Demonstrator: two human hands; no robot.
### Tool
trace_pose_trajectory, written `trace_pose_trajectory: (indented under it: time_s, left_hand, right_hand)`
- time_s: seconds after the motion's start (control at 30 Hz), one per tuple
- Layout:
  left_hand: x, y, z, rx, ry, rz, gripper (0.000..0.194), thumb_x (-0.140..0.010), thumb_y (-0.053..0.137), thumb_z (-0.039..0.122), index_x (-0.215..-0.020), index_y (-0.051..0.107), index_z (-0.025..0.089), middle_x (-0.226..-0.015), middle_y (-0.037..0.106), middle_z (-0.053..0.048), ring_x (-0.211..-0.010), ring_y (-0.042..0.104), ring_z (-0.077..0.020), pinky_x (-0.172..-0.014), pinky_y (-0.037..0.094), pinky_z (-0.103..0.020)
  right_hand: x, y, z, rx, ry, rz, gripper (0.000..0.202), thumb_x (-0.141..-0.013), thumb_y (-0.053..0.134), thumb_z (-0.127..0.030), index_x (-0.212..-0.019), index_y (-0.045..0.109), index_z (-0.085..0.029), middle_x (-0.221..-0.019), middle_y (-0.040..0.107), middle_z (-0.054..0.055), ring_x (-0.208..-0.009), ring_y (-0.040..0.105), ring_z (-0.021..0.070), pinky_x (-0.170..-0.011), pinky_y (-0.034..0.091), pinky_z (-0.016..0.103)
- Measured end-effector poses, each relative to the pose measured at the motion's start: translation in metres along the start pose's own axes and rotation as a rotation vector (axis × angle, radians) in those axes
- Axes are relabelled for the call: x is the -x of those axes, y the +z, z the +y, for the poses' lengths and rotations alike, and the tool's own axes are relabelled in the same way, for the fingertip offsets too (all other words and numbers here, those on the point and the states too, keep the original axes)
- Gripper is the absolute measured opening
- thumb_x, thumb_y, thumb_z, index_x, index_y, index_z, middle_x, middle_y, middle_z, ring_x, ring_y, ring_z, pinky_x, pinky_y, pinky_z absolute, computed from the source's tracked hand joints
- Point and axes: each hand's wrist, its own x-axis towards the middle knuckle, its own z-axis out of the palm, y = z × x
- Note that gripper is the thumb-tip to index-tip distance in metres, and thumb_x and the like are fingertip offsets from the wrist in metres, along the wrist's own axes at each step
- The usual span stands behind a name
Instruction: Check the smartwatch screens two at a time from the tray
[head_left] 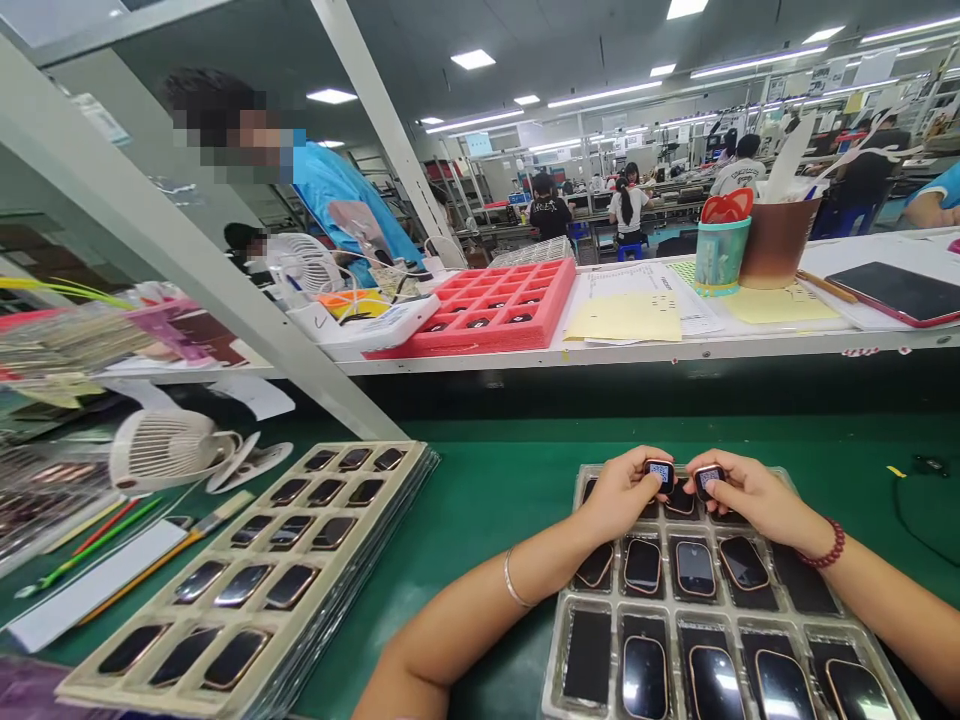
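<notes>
Over the back row of a clear plastic tray, each of my hands grips a small square smartwatch body with its screen lit. My left hand has its thumb on the left smartwatch. Close beside it, my right hand pinches the right smartwatch, the thumb covering part of its screen. Both screens show a code-like pattern. Dark-screened smartwatches with gold-coloured rims lie in the tray's compartments below. My hands hide some of the back compartments.
Left of me stands a stack of trays holding more watches. Beyond it are a brush, pens and a white fan. A shelf ahead bears a red foam tray, papers, cups and a phone. A co-worker in blue stands behind it.
</notes>
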Motion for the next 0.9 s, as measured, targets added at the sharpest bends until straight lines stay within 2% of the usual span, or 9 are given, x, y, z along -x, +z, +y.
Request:
trace_pose_trajectory:
  time_s: [0.47, 0.67, 0.77, 0.9]
  left_hand:
    - [-0.002, -0.001, -0.005, 0.015, 0.017, -0.008, 0.024, -0.077, 0.059, 0.024, -0.098, 0.058, 0.013, -0.081, 0.06, -0.003, -0.063, 0.058, -0.0097, -0.064, 0.047, -0.024]
    - [0.0, -0.002, -0.004, 0.026, 0.016, -0.037, 0.024, -0.081, 0.055, 0.032, -0.094, 0.058, 0.013, -0.081, 0.06, -0.004, -0.064, 0.055, -0.01, -0.063, 0.047, -0.024]
    - [-0.002, -0.002, -0.009, 0.003, 0.04, -0.038, 0.023, -0.08, 0.053, 0.024, -0.101, 0.056, 0.014, -0.088, 0.061, -0.006, -0.071, 0.057, -0.011, -0.07, 0.048, -0.026]
    - [-0.004, -0.003, -0.014, -0.068, 0.077, 0.0, 0.039, -0.07, 0.057, 0.009, -0.108, 0.051, 0.017, -0.095, 0.061, -0.005, -0.08, 0.058, -0.0126, -0.073, 0.046, -0.025]
  right_hand:
    - [0.0, 0.0, 0.001, 0.005, -0.004, -0.008, 0.024, -0.088, 0.051, -0.033, -0.107, 0.054, -0.019, -0.093, 0.064, 0.005, -0.068, 0.055, 0.0143, -0.066, 0.047, 0.031]
    - [-0.001, -0.001, 0.002, -0.037, -0.014, -0.012, 0.026, -0.09, 0.047, -0.039, -0.101, 0.056, -0.018, -0.087, 0.064, 0.005, -0.063, 0.053, 0.0131, -0.06, 0.046, 0.029]
    - [-0.001, 0.0, 0.002, -0.018, -0.011, 0.017, 0.023, -0.09, 0.047, -0.035, -0.104, 0.054, -0.019, -0.083, 0.063, 0.003, -0.062, 0.053, 0.0131, -0.058, 0.045, 0.028]
    - [0.001, 0.003, -0.001, 0.015, -0.07, 0.01, 0.032, -0.081, 0.054, -0.019, -0.113, 0.049, -0.022, -0.096, 0.063, 0.004, -0.086, 0.057, 0.0177, -0.074, 0.046, 0.03]
